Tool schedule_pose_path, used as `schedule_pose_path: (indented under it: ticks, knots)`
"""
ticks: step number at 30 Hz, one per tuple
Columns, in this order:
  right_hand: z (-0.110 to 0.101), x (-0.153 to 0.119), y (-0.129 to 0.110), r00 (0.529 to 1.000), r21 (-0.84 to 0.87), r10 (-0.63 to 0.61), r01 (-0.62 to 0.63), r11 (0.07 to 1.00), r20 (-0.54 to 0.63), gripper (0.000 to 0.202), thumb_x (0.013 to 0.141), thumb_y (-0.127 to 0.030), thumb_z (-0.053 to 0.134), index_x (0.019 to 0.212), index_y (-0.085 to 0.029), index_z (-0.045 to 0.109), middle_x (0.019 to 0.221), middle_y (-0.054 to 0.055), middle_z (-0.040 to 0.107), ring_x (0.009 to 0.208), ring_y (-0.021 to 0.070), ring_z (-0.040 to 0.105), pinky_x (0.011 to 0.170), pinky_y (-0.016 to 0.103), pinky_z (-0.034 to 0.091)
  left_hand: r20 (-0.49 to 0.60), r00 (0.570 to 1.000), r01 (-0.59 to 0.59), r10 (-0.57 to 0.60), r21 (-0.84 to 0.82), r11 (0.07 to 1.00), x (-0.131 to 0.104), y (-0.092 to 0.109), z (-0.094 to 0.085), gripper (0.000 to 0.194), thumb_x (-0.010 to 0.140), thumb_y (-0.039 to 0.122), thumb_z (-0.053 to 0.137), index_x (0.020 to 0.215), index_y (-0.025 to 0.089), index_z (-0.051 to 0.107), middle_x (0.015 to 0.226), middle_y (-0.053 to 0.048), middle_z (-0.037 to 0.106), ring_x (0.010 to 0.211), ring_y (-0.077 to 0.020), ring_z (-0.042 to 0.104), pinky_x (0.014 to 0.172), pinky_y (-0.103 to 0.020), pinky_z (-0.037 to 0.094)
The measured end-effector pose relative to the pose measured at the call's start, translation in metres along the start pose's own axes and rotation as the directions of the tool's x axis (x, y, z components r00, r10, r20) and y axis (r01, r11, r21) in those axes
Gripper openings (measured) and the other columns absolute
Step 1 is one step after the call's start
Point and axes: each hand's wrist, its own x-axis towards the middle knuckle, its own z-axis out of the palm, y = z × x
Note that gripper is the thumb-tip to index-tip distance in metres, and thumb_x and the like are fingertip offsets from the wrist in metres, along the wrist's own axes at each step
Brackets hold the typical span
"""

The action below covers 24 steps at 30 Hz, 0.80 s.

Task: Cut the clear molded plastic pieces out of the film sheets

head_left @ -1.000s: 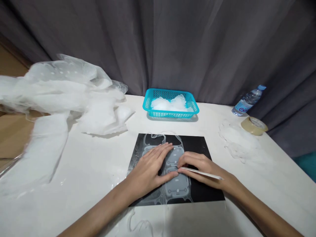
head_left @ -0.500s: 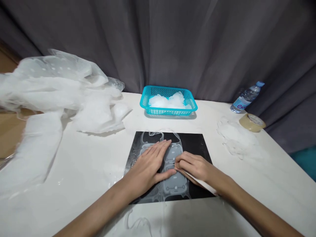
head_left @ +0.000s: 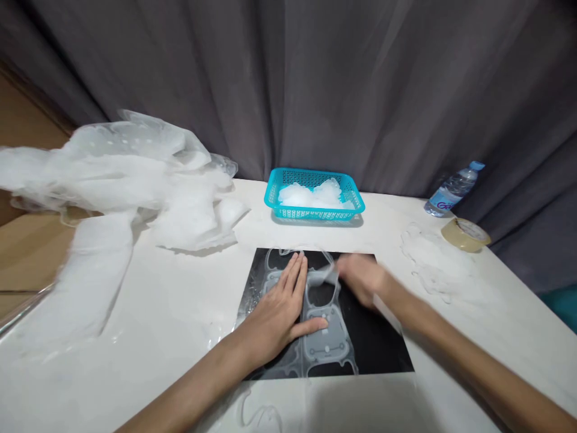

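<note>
A translucent sheet with rounded rectangular panels [head_left: 327,343] lies on a black mat [head_left: 383,352]. My left hand [head_left: 279,310] is flat on it, fingers stretched forward and thumb out over the lower panel. Up and to the right, my right hand [head_left: 363,278], smeared by motion, has its fingers closed on a translucent panel [head_left: 331,275] that is lifted at the sheet's right edge. Where that panel was, an opening shows the black mat. A white strip [head_left: 386,313] runs along the right wrist; what it is I cannot make out.
Behind the mat stands a turquoise basket [head_left: 315,213] with translucent pieces in it. White sheets and translucent scraps [head_left: 148,186] are heaped at the left, near cardboard [head_left: 42,243]. To the right are a water bottle [head_left: 453,191], a tape roll [head_left: 466,234] and thin clear scraps [head_left: 433,264].
My right hand has moved up and away from my left hand, pulling the upper panel out of the sheet and leaving a hole. The left hand stays pressed on the sheet.
</note>
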Motion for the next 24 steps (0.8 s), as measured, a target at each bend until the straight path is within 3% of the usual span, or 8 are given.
schedule_pose_path:
  ticks: [4,6,8,11,13,16,21,24]
  knots:
    - [-0.044,0.045,0.076,0.904,-0.065,0.250,-0.289,0.955,-0.348,0.045,0.110,-0.032,0.031,0.093,-0.018,0.070,0.078,0.006,0.068,0.071,0.0224,0.064,0.070,0.035,0.051,0.031,0.999,-0.014,0.015,-0.002,1.000,-0.001,-0.002,0.001,0.105,0.103,0.069,0.046,0.169,0.018,-0.018,0.175,-0.027,0.012,0.163,-0.0392,0.011,0.122,-0.056,0.039]
    - [-0.064,0.053,0.085,0.843,-0.095,0.355,-0.425,0.900,-0.404,0.037,0.103,-0.035,0.045,0.078,-0.020,0.067,0.071,0.004,0.064,0.068,0.0224,0.062,0.070,0.035,0.050,0.038,0.999,0.003,-0.001,-0.037,0.999,-0.001,-0.003,0.001,0.103,0.102,0.070,0.047,0.170,0.018,-0.010,0.175,-0.026,0.013,0.163,-0.0394,0.013,0.121,-0.057,0.040]
    - [-0.074,0.049,0.069,0.843,-0.100,0.438,-0.487,0.868,-0.311,0.030,0.099,-0.035,0.053,0.076,-0.021,0.066,0.078,0.005,0.068,0.077,0.0231,0.065,0.076,0.035,0.050,0.015,0.999,0.034,-0.033,-0.090,0.995,-0.001,-0.004,0.001,0.101,0.100,0.071,0.052,0.171,0.020,0.001,0.176,-0.024,0.017,0.163,-0.0394,0.018,0.121,-0.057,0.041]
    - [-0.071,0.035,0.026,0.871,0.054,0.473,-0.471,0.881,-0.128,0.027,0.101,-0.035,0.056,0.080,-0.021,0.068,0.089,0.005,0.072,0.088,0.0230,0.068,0.082,0.033,0.052,-0.062,0.990,0.112,-0.127,-0.202,0.973,0.001,-0.002,-0.003,0.091,0.094,0.071,0.063,0.163,0.024,0.028,0.169,-0.020,0.035,0.157,-0.0390,0.035,0.120,-0.056,0.044]
    - [-0.064,0.027,0.001,0.881,0.206,0.473,-0.468,0.860,0.025,0.028,0.102,-0.034,0.057,0.080,-0.021,0.069,0.093,0.006,0.074,0.091,0.0223,0.069,0.084,0.032,0.053,-0.129,0.966,0.182,-0.224,-0.277,0.944,0.003,0.003,-0.011,0.076,0.091,0.069,0.069,0.146,0.022,0.047,0.155,-0.018,0.051,0.145,-0.0384,0.051,0.116,-0.056,0.047]
    - [-0.056,0.021,-0.022,0.868,0.392,0.422,-0.495,0.775,0.262,0.030,0.106,-0.033,0.055,0.088,-0.019,0.074,0.095,0.006,0.075,0.089,0.0204,0.069,0.084,0.031,0.054,-0.175,0.922,0.257,-0.347,-0.396,0.882,0.007,0.011,-0.027,0.053,0.096,0.063,0.064,0.130,0.023,0.057,0.136,-0.013,0.063,0.126,-0.0339,0.063,0.108,-0.054,0.053]
    - [-0.046,0.017,-0.041,0.797,0.544,0.286,-0.581,0.606,0.532,0.036,0.108,-0.038,0.056,0.090,-0.016,0.079,0.096,0.008,0.075,0.085,0.0193,0.068,0.080,0.032,0.054,-0.007,0.951,0.208,-0.309,-0.725,0.657,0.013,0.021,-0.045,0.054,0.098,0.053,0.066,0.145,0.030,0.054,0.146,-0.009,0.065,0.130,-0.0296,0.065,0.106,-0.045,0.056]
    - [-0.041,0.015,-0.045,0.782,0.591,0.251,-0.603,0.536,0.570,0.042,0.107,-0.042,0.057,0.085,-0.015,0.079,0.092,0.008,0.074,0.080,0.0183,0.066,0.076,0.032,0.054,0.149,0.974,0.209,-0.173,-0.887,0.411,0.017,0.024,-0.046,0.034,0.098,0.046,0.069,0.123,0.022,0.071,0.113,-0.008,0.079,0.105,-0.0250,0.075,0.093,-0.037,0.060]
